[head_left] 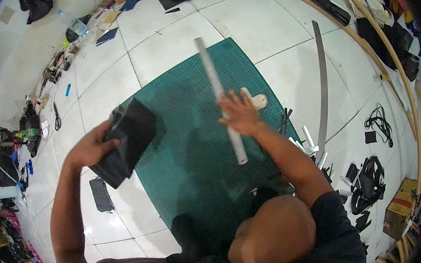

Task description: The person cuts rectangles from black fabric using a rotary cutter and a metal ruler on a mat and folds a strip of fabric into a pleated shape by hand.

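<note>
My left hand [95, 146] grips a stack of flat black fabric-like pieces [132, 134], its thumb on top, over the left edge of a green cutting mat [186, 113]. My right hand [240, 115] lies with fingers spread across a long grey ruler [209, 65], which rests at a slant on the mat. Beside those fingers, on the far right part of the mat, is a cream-coloured object with rounded lobes [258, 101]; its kind is unclear because the hand partly covers it. A smaller black piece [101, 195] lies on the floor tiles near my left forearm.
White offcuts [308, 136] and black strips lie along the mat's right edge. A long grey strip [322, 81] stretches over the tiles. Scissors [57, 117] and assorted tools sit at left. Black cord [379, 126], black straps [369, 185] and long poles [399, 64] are at right.
</note>
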`<state>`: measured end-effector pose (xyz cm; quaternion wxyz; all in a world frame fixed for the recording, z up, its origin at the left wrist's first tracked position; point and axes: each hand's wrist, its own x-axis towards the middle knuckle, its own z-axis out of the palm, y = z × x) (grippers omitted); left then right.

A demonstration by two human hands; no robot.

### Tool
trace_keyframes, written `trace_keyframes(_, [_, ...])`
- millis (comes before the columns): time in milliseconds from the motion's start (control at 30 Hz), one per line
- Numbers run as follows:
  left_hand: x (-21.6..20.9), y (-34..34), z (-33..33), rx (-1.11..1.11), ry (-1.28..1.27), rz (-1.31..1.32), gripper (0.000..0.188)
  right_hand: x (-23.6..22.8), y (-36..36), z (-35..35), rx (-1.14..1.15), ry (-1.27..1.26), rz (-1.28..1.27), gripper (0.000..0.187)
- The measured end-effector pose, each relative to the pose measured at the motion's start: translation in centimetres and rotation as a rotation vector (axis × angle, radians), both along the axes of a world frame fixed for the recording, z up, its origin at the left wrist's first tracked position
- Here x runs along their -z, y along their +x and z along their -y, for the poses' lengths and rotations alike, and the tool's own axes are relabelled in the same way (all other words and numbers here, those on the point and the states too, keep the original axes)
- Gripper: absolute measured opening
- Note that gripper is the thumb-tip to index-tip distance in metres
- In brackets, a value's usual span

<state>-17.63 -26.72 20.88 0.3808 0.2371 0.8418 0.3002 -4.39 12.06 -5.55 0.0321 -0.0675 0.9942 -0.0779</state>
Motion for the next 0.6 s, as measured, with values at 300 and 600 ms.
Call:
trace_keyframes(300, [1.7, 6.5, -7.9, 0.537, -0.369, -0.374, 0.049, -11.8, -0.6, 3.1, -0.224, -0.52, -0.344, 0.098])
trace_keyframes(600, [6.2, 8.8, -9.3, 0.715, -0.346, -0.762, 0.057, -13.6, 1.2, 4.6, -0.427, -0.249, 0.167, 0.048])
